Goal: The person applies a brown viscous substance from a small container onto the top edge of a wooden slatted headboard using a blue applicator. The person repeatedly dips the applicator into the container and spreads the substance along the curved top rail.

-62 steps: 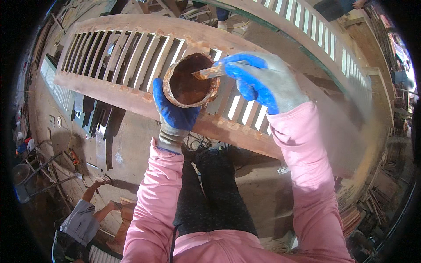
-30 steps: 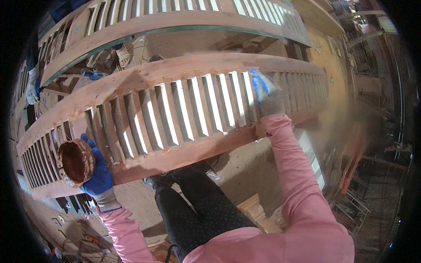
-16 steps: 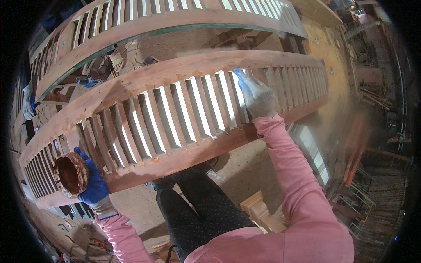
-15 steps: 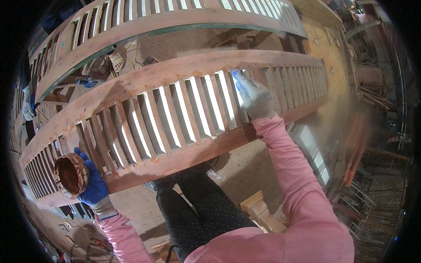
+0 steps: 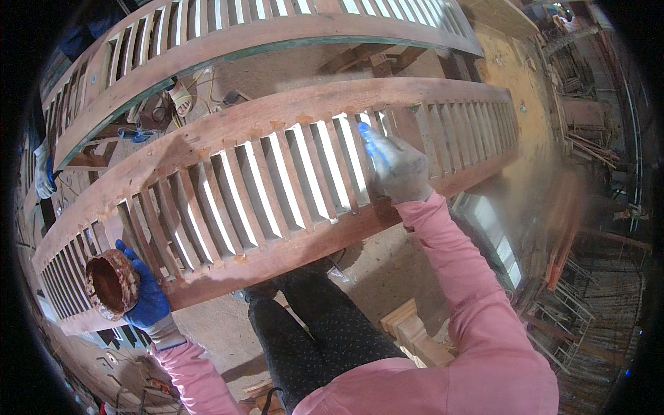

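Observation:
A long reddish-brown louvred wooden panel [image 5: 259, 270] with many slats lies across in front of me. My left hand [image 5: 149, 294], in a blue-and-white glove, grips a round brown bowl [image 5: 113, 285] above the panel's left end. Thick brown and pale residue cakes the bowl's rim. My right hand [image 5: 398, 166], in a pale glove with blue fingertips, is over the slats right of the middle. Its fingers are pressed together and point toward the far rail. Whatever may be between them is hidden. Brown patches mark the slat ends along the far rail.
A second louvred panel [image 5: 277, 31] lies beyond mine. At the far left, another person's gloved hand [image 5: 45, 173] hangs by its end. Cut wooden blocks [image 5: 415, 332] stand near my legs. Cables [image 5: 197, 83] lie on the floor between the panels. Timber and metal racks [image 5: 570, 297] are at right.
My right hand has moved slightly nearer to me and left along the slats. The left hand still holds the bowl in nearly the same place.

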Motion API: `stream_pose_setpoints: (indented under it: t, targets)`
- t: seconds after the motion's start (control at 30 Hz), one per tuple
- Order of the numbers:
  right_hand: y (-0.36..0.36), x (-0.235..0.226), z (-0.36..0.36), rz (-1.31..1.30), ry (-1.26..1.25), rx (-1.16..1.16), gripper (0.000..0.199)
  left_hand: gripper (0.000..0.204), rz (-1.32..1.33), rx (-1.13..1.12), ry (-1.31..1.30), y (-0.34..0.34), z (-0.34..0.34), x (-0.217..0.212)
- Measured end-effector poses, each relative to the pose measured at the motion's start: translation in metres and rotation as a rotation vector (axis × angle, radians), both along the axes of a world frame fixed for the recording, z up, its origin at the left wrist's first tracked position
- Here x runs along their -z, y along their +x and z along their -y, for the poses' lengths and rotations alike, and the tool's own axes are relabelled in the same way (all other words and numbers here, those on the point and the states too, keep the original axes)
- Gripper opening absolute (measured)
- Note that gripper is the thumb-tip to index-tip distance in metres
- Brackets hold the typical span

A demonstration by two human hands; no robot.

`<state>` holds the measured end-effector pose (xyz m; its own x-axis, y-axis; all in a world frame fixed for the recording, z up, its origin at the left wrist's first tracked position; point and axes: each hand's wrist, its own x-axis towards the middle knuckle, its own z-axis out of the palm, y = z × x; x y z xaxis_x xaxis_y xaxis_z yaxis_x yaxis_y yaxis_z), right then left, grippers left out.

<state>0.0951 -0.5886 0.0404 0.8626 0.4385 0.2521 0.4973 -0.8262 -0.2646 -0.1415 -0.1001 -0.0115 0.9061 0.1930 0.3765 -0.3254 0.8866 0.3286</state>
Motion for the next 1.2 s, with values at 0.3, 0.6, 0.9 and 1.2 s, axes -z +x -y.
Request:
stream_pose_setpoints:
  t: [0.3,0.6,0.9,1.2]
  targets:
    - [0.022,0.001,0.03,-0.049,0.203,0.178,0.032,0.062,-0.088,-0.044,-0.035,-0.009,-0.006,0.001]
    - [0.006,0.011,0.048,-0.059,-0.108,-0.042,0.038,0.079,-0.338,-0.239,-0.107,-0.037,-0.031,0.029]
    - [0.008,0.018,0.035,0.031,-0.049,0.128,0.037,0.067,-0.093,-0.123,-0.006,-0.017,-0.019,0.024]
    - [0.015,0.017,0.03,0.019,-0.164,0.093,0.039,0.072,-0.148,-0.194,-0.065,-0.028,-0.026,0.032]
